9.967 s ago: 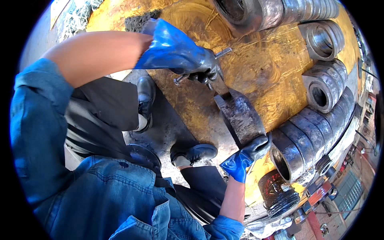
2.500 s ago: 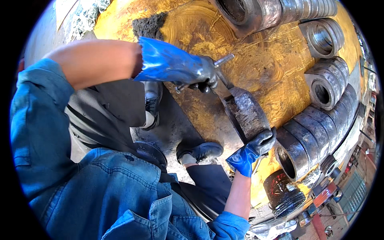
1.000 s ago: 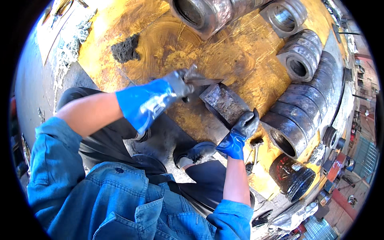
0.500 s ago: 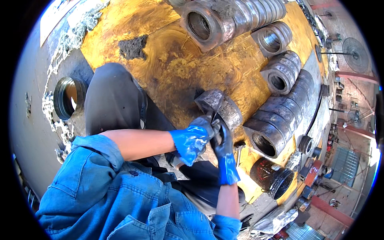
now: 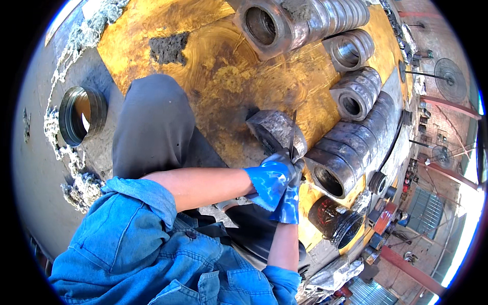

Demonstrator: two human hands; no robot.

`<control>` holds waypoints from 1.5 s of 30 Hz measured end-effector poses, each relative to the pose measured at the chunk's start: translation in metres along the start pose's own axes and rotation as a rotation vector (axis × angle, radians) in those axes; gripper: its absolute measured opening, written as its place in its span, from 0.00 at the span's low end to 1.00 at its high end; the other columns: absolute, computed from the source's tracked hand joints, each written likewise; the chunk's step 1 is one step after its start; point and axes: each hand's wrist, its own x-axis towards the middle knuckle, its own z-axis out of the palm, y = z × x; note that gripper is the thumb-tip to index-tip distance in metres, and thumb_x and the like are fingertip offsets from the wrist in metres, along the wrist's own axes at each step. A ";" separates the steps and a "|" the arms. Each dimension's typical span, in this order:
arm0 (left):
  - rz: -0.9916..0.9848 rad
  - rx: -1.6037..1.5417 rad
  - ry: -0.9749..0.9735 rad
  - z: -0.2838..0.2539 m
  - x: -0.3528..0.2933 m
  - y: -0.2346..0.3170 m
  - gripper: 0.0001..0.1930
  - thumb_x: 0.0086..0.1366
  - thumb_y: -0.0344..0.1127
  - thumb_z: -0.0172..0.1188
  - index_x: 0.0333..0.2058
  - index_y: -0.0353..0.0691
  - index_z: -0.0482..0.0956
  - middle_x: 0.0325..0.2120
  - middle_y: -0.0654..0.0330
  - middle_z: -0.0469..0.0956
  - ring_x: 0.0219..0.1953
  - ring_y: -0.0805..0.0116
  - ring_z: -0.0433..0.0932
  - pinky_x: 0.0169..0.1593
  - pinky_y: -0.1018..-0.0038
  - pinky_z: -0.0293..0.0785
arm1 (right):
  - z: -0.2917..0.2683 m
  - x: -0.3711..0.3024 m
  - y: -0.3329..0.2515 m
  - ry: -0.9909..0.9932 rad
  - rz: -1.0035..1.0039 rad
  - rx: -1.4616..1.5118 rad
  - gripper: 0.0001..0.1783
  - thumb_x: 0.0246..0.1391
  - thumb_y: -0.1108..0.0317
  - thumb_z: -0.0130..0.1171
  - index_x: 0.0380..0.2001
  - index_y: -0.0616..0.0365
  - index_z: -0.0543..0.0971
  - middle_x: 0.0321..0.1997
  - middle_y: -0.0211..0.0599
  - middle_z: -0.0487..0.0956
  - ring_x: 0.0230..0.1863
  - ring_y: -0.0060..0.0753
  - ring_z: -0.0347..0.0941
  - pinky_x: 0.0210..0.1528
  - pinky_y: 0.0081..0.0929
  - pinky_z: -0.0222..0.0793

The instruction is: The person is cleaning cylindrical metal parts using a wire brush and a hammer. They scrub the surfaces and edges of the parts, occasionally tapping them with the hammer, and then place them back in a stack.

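My left hand (image 5: 276,173) and my right hand (image 5: 291,195), both in blue rubber gloves with dark, soiled finger parts, are pressed together low in front of me. The left partly covers the right. From between them a thin, dark, flat metal strip (image 5: 293,131) points away from me, its lower end hidden in the closed fingers. Its exact kind does not show. Just beyond the hands a thick grey metal part (image 5: 281,127) with a curved outer face lies on the yellow, stained surface; the strip passes across its right side.
Rows of bored metal blocks (image 5: 351,145) lie to the right and at the far side (image 5: 310,23). A dark, red-smeared can (image 5: 325,216) lies on its side at right. At left are a metal ring (image 5: 68,119) and tangled waste fibre (image 5: 81,190).
Both hands have come closer together, the left moving right and overlapping the right. The strip has shifted right and now stands out more plainly across the metal part.
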 end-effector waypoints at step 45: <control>0.436 -0.587 0.427 0.021 0.188 -0.014 0.05 0.52 0.32 0.65 0.29 0.45 0.84 0.25 0.53 0.81 0.27 0.53 0.79 0.30 0.60 0.71 | 0.115 0.084 -0.221 0.189 0.209 -0.476 0.11 0.56 0.71 0.58 0.40 0.65 0.81 0.22 0.42 0.80 0.14 0.34 0.73 0.11 0.29 0.65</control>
